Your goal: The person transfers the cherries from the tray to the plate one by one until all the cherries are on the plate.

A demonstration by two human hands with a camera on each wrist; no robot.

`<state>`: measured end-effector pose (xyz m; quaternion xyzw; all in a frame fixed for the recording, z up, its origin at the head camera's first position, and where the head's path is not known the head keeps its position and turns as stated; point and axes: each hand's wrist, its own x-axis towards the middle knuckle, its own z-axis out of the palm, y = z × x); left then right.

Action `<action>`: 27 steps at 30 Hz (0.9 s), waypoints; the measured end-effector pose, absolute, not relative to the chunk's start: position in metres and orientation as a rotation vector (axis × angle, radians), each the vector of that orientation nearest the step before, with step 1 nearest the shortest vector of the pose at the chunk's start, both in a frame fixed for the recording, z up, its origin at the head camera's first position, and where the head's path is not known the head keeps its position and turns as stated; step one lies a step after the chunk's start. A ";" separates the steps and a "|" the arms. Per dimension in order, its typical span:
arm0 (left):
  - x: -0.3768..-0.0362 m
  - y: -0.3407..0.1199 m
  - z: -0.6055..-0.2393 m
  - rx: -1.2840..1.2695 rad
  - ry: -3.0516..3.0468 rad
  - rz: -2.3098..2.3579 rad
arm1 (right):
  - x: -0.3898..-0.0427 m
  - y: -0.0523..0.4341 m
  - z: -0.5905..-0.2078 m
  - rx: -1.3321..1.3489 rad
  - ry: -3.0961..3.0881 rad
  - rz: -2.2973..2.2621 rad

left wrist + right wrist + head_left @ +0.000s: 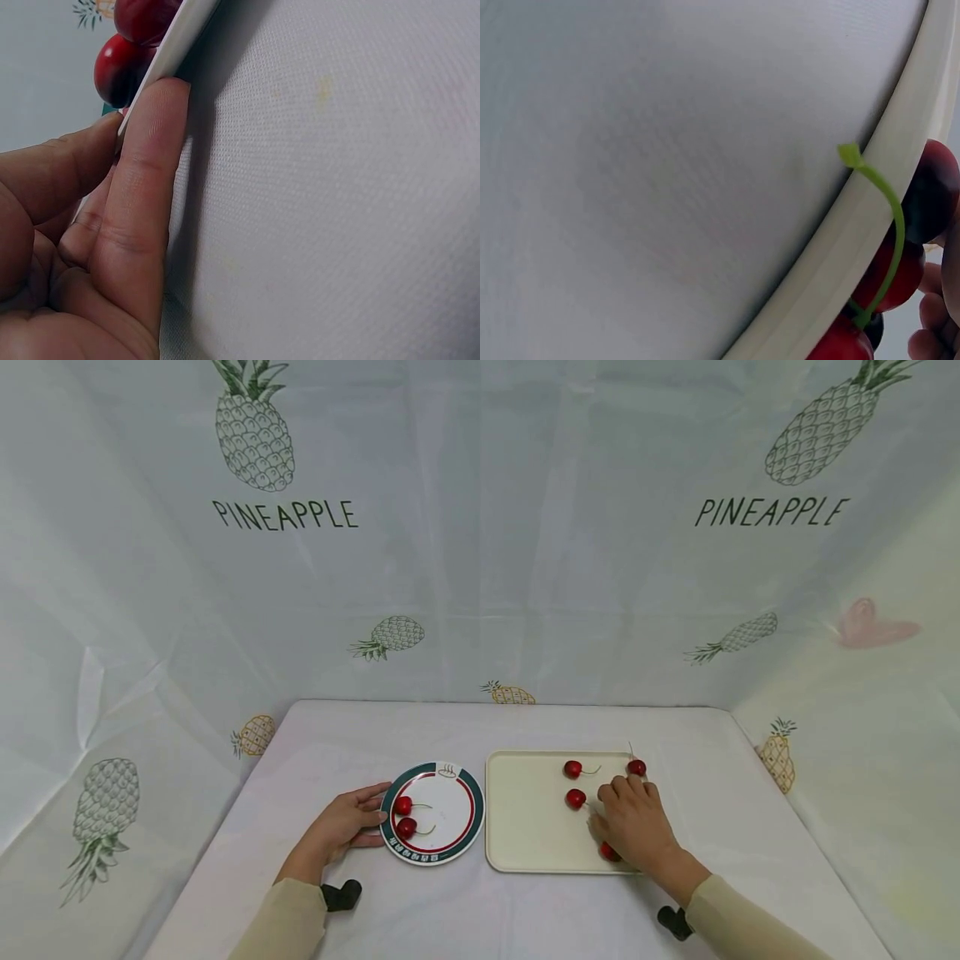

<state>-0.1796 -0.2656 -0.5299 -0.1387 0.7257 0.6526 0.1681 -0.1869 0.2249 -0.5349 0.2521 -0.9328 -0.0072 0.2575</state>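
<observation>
White tablecloth — right grip (630, 822) over tray's (525, 852) cherries (575, 798).

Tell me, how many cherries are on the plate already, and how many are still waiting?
Two cherries already lie on the plate, which the left hand touches at its rim. The right hand rests over the tray, fingers among the fruit; whether it holds one is hidden. Still on the tray: four cherries, at and, half under the hand.
</observation>
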 end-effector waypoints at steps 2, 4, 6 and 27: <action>-0.179 -0.265 -0.529 -0.398 2.065 1.852 | -0.187 0.225 -0.535 0.688 -2.536 -0.008; -0.179 -0.265 -0.528 -0.401 2.067 1.852 | -0.188 0.225 -0.534 0.691 -2.547 -0.008; -0.179 -0.265 -0.528 -0.403 2.073 1.849 | -0.188 0.225 -0.535 0.692 -2.564 -0.013; -0.181 -0.266 -0.527 -0.424 2.064 1.841 | -0.190 0.218 -0.523 0.710 -2.600 -0.055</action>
